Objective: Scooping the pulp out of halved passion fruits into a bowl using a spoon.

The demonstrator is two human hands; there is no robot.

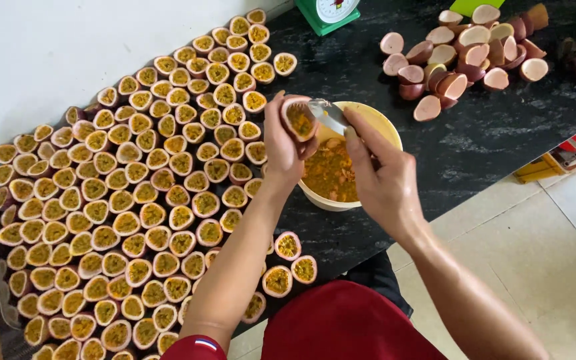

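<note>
Over the pale yellow bowl (387, 127) on the black stone counter (488, 140), your left hand (281, 143) cups one passion fruit half (299, 119), cut face tilted toward your right hand (385, 177). Your left fingers curl round its rind, thumb at the near edge, closed snugly on it. Your right fingers are drawn together, pinching the handle of one metal spoon (327, 115), forefinger laid along it; the spoon's bowl sits at the fruit's rim, though you cannot tell whether it is in the pulp. One bowl is here, holding orange pulp and seeds, its near rim hidden behind your wrists. To your left lies a field of cut halves (128, 200), pulp up, packed touching in rows, well over a hundred, too many to count exactly, and cut off at the lower edge. Three more halves (288, 263) lie apart just beside your left forearm. Far right, a heap of emptied shells (465, 57) holds roughly two dozen, several overlapping so the number stays unsure. One green kitchen scale (331, 12) is cropped by the top edge.
</note>
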